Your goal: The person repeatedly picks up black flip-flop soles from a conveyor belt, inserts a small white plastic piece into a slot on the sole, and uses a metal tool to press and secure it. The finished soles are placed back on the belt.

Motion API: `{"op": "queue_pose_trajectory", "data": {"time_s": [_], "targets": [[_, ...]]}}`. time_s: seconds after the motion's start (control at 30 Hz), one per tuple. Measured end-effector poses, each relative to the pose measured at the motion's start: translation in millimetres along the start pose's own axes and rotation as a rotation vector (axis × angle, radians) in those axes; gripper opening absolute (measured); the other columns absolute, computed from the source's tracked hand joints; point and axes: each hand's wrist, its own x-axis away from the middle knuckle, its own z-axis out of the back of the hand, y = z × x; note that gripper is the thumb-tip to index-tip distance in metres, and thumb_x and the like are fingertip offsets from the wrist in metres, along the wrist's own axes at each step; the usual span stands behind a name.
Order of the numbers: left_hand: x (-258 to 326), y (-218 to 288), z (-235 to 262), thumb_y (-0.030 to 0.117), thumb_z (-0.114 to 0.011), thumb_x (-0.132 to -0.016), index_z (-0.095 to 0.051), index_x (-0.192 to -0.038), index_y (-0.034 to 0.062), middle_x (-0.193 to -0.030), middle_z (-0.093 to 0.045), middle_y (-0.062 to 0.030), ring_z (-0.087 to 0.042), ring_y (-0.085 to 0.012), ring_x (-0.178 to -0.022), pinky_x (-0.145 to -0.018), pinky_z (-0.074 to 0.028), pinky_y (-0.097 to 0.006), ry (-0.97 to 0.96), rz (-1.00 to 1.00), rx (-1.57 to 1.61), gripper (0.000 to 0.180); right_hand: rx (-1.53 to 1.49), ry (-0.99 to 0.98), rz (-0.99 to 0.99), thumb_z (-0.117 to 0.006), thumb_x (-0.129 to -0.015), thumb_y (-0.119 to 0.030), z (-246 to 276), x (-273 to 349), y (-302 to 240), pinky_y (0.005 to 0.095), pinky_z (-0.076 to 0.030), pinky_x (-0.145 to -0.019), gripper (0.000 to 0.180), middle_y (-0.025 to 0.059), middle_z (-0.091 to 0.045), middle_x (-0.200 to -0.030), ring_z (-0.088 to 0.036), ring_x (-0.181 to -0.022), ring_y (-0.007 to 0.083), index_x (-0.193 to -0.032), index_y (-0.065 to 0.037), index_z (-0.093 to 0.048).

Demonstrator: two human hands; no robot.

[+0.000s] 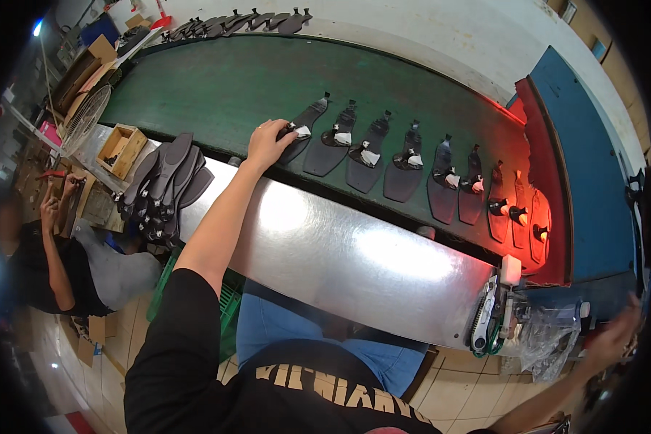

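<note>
My left hand (267, 145) reaches across to a dark sandal sole (311, 112) at the left end of a row on the green conveyor belt (217, 79). Its fingers are closed on the strap part, beside a small white piece. More dark sandal soles, such as the neighbouring sole (325, 160), lie to the right, several with black straps and white pieces. At the far right edge my right hand (615, 336) is smeared by motion, near a clear plastic bag (546, 347); what it holds, if anything, does not show.
A red-lit, blue-sided tunnel (579, 173) covers the belt's right end. A steel ledge (311, 231) runs in front, with piled soles (170, 181) and a wooden box (121, 152) at its left and a utility knife (482, 318) at its right. Another person (65, 253) sits at left.
</note>
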Motion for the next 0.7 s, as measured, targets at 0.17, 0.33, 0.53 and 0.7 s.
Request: {"op": "queue_pose_trajectory", "data": {"time_s": [0.17,0.33,0.53,0.7], "targets": [[13,-5,-1,0.026,-0.073,-0.078,-0.067,-0.096,0.0068,-0.099,-0.062,-0.0099,-0.06,-0.0289,-0.093,-0.083,-0.047,-0.038,0.124,-0.066,0.077,0.027,-0.369,-0.727,-0.077,-0.056,-0.081,0.005,-113,144,-181,0.0354,-0.043,-0.068,0.026,0.0103,-0.056,-0.083,-0.054,-0.079,0.0243,-0.105,-0.001,-0.066],[7,25,33,0.012,-0.078,-0.072,-0.068,-0.087,0.0011,-0.099,-0.059,-0.0063,-0.059,-0.016,-0.081,-0.072,-0.049,-0.029,0.139,0.131,0.383,0.022,-0.24,-0.635,-0.052,-0.059,-0.084,-0.004,-158,198,-181,0.0413,-0.043,-0.068,0.016,0.0128,-0.056,-0.081,-0.054,-0.078,0.0313,-0.098,-0.006,-0.064],[58,85,66,-0.004,-0.076,-0.074,-0.065,-0.095,-0.0015,-0.087,-0.063,-0.0019,-0.058,-0.0071,-0.074,-0.066,-0.048,-0.022,0.033,0.234,1.054,0.023,0.03,-0.729,0.026,-0.064,-0.081,-0.009,-165,201,-159,0.043,-0.045,-0.078,0.011,0.0148,-0.061,-0.094,-0.057,-0.089,0.0344,-0.089,-0.005,-0.058],[156,184,82,-0.005,-0.074,-0.073,-0.068,-0.088,0.002,-0.106,-0.061,-0.0057,-0.059,-0.0141,-0.095,-0.085,-0.047,-0.028,-0.496,0.455,1.455,0.018,-1.094,-0.806,-0.476,-0.07,-0.079,-0.013,-157,203,-221,0.0376,-0.042,-0.097,0.031,0.0184,-0.06,-0.119,-0.057,-0.11,0.0278,-0.105,-0.002,-0.058]]}}
